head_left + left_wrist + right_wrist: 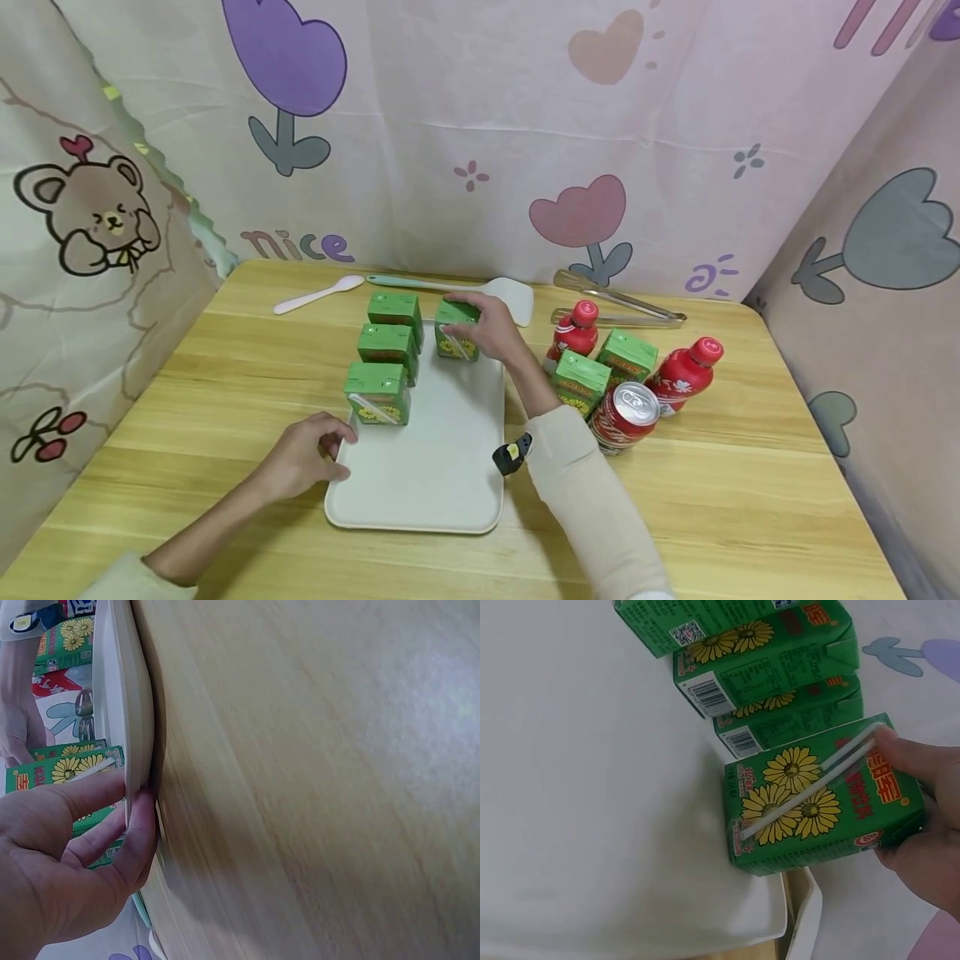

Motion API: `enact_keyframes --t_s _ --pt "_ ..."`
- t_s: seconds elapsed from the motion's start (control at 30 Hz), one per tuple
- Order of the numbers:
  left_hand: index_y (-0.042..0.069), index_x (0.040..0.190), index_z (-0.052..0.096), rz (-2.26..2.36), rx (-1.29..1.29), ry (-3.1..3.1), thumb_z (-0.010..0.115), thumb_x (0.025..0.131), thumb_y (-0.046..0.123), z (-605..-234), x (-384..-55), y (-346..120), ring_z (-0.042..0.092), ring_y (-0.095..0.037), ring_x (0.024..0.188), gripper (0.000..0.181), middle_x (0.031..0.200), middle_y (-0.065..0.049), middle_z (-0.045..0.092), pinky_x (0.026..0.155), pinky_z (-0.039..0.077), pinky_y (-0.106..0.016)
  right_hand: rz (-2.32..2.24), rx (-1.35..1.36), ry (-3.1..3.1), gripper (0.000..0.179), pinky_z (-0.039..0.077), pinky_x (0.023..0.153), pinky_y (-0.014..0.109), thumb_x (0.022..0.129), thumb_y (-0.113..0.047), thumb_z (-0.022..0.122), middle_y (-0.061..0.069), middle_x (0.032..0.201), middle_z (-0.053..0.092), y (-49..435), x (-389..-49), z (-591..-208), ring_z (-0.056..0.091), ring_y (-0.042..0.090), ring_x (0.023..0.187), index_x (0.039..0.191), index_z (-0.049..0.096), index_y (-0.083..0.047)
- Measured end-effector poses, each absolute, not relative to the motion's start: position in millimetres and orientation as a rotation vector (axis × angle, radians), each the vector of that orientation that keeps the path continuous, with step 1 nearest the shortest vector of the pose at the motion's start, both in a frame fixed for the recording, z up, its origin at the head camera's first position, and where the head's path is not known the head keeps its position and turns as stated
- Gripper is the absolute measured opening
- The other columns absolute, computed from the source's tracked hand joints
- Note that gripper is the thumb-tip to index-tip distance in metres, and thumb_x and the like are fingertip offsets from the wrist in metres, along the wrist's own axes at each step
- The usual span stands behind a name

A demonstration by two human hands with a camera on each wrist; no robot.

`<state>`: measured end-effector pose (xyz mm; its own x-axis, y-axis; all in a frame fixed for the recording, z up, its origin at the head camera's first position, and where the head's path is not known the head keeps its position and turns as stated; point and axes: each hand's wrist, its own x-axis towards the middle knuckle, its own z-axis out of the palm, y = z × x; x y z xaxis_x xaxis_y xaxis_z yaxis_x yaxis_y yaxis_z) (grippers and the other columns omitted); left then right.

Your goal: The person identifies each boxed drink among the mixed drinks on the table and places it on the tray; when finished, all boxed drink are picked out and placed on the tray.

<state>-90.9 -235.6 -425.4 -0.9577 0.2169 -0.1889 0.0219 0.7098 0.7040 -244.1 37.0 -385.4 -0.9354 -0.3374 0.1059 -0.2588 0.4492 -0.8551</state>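
Note:
A cream tray (420,492) lies on the wooden table. My left hand (303,457) pinches its left rim, with fingers on both sides of the edge in the left wrist view. At the tray's back right corner my right hand (491,327) grips a green drink carton (802,802) by its top end. This carton stands upright, its base right at the tray surface, and a straw is stuck across its flower-printed front. Three more green cartons, the nearest one (377,396) also bearing a straw, stand in a row along the tray's left side.
Right of the tray cluster two red bottles (686,375), two green cartons (581,379) and a red can (626,417). Behind the tray lie a pink spoon (318,294), a white-headed spatula (510,296) and metal tongs (622,300). Printed cloth (450,125) hangs behind the table.

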Motion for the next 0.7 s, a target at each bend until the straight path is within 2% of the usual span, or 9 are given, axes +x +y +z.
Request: enact_keyframes --t_s 0.47,0.7 --pt "0.003 0.096 0.064 1.092 0.178 2.666 0.081 0.062 -0.002 -426 -91 -235 0.051 -0.015 0.076 0.037 0.087 -0.005 0.055 0.058 0.045 -0.02 -1.422 -0.584 2.593 0.045 0.046 0.082 0.031 0.081 -0.018 0.074 0.008 0.124 0.063 37 -257 -384 0.056 0.02 0.095 0.124 0.062 -0.016" --pt "0.002 0.096 0.065 1.088 0.186 2.663 0.08 0.063 -0.002 -426 -91 -236 0.051 -0.015 0.076 0.037 0.087 -0.005 0.055 0.058 0.044 -0.02 -1.415 -0.564 2.562 0.048 0.046 0.087 0.035 0.082 -0.015 0.074 0.011 0.126 0.06 36 -260 -383 0.056 0.023 0.1 0.128 0.06 -0.013"
